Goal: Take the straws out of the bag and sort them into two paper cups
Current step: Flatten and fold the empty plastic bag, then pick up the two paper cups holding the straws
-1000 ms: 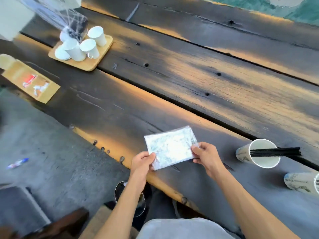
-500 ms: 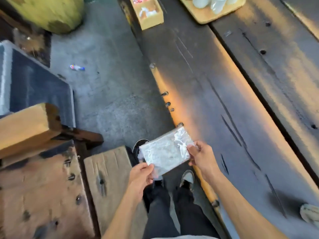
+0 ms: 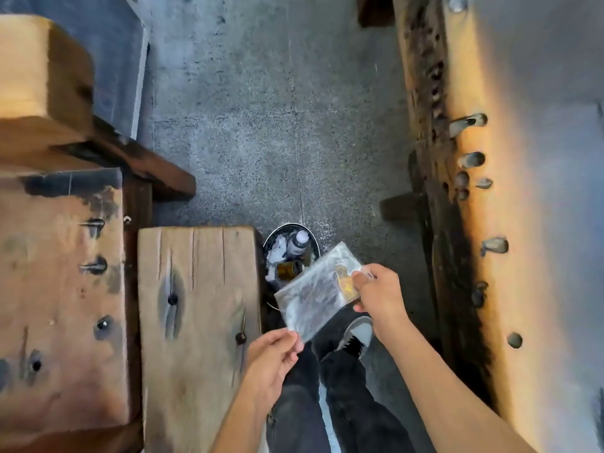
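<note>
The concrete floor (image 3: 277,132) filled the middle of the view, and everything else sat around the round bin (image 3: 291,253) standing on it. To the right of the bin ran the thick edge of the wooden table (image 3: 510,223), scorched dark along its side and studded with holes. To the left of the bin, touching or just beside it, was a pale wooden bench block (image 3: 196,322), and farther left a larger slab (image 3: 58,289) with dark knots. Inside the bin lay a white-capped bottle (image 3: 298,242), a brown bottle (image 3: 289,268) and some white crumpled waste.

Below the bin, the person's dark trousers (image 3: 346,403) and one grey shoe (image 3: 358,331) showed.

The clear plastic bag (image 3: 313,295) was held flat and tilted in the air, over the near rim of the bin, overlapping it in the view. The right hand (image 3: 380,297) was pinched shut on the bag's upper right corner, on the table side of the bin. The left hand (image 3: 273,361) was pinched on the bag's lower left corner, thumb and fingers pressed together, below the bin and beside the bench block.
</note>
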